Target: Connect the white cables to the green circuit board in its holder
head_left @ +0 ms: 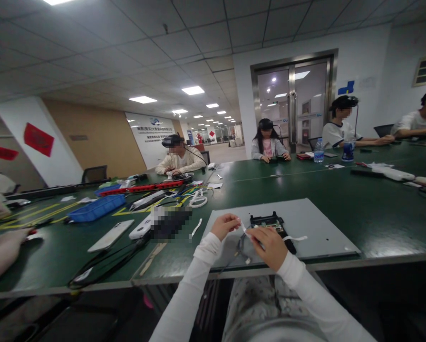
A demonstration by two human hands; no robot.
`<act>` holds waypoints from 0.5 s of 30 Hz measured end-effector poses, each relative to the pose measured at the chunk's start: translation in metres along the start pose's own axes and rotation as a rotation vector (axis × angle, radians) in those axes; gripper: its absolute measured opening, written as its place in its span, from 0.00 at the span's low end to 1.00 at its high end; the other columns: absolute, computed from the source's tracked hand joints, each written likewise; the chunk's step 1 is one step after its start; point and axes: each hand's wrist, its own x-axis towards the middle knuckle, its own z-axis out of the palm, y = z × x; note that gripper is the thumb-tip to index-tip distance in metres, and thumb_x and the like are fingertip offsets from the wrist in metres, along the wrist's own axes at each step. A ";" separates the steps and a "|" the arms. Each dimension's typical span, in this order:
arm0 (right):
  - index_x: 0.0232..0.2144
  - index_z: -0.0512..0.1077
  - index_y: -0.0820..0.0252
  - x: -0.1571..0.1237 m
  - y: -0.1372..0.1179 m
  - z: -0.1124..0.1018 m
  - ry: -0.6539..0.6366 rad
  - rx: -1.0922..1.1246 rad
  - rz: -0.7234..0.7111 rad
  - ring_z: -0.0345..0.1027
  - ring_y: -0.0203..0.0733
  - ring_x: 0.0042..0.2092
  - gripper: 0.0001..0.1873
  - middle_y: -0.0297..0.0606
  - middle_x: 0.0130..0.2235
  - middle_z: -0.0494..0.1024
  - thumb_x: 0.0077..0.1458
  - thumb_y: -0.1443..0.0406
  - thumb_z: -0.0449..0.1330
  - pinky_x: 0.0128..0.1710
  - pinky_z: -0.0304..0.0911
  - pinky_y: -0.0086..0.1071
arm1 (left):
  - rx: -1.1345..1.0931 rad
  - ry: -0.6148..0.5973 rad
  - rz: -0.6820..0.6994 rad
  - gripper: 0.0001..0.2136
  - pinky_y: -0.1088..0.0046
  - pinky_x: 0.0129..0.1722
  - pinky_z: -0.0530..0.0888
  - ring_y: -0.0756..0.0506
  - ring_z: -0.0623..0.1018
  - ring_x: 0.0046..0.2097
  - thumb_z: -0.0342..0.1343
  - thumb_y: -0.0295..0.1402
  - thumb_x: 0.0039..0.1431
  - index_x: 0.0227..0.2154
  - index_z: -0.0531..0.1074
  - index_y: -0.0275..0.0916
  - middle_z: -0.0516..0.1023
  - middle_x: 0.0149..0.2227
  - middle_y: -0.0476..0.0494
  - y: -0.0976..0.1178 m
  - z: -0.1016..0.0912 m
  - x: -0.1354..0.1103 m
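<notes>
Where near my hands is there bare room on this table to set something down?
Free: the right part of the grey mat, beyond the black device, and the green table right of the mat. Crowded: left of the mat, with a phone, blue tray and cables. Your left hand and right hand pinch a white strip.

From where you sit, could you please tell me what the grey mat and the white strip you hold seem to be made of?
The grey mat: probably matte rubber or plastic sheet; flat, little glare. The white strip: thin, bends limply, likely tape or paper.
</notes>
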 end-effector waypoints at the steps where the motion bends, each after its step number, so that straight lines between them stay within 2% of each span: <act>1: 0.44 0.65 0.57 0.000 -0.001 0.000 -0.017 -0.007 0.002 0.61 0.40 0.41 0.17 0.39 0.38 0.71 0.51 0.71 0.48 0.42 0.52 0.35 | -0.007 0.003 -0.004 0.14 0.77 0.25 0.64 0.53 0.69 0.23 0.62 0.37 0.33 0.22 0.68 0.34 0.72 0.21 0.48 -0.001 0.001 0.000; 7: 0.46 0.62 0.58 -0.003 -0.004 -0.004 -0.050 -0.045 0.063 0.57 0.44 0.45 0.25 0.41 0.43 0.67 0.42 0.73 0.50 0.43 0.52 0.36 | -0.053 0.008 -0.019 0.15 0.77 0.25 0.65 0.53 0.69 0.22 0.63 0.38 0.32 0.23 0.69 0.33 0.73 0.22 0.47 0.000 -0.002 -0.001; 11: 0.46 0.60 0.61 -0.003 -0.003 0.002 -0.082 -0.002 0.091 0.59 0.44 0.43 0.23 0.42 0.41 0.69 0.44 0.68 0.53 0.43 0.51 0.37 | -0.104 -0.014 -0.021 0.15 0.77 0.26 0.65 0.54 0.69 0.23 0.63 0.38 0.33 0.23 0.69 0.34 0.72 0.22 0.48 0.002 -0.005 -0.002; 15: 0.46 0.60 0.59 -0.002 -0.003 0.007 -0.059 0.004 0.075 0.61 0.42 0.40 0.20 0.39 0.39 0.71 0.47 0.68 0.51 0.42 0.50 0.36 | -0.140 -0.020 -0.031 0.15 0.77 0.26 0.65 0.54 0.69 0.23 0.63 0.37 0.33 0.23 0.69 0.34 0.71 0.21 0.49 0.001 -0.004 -0.004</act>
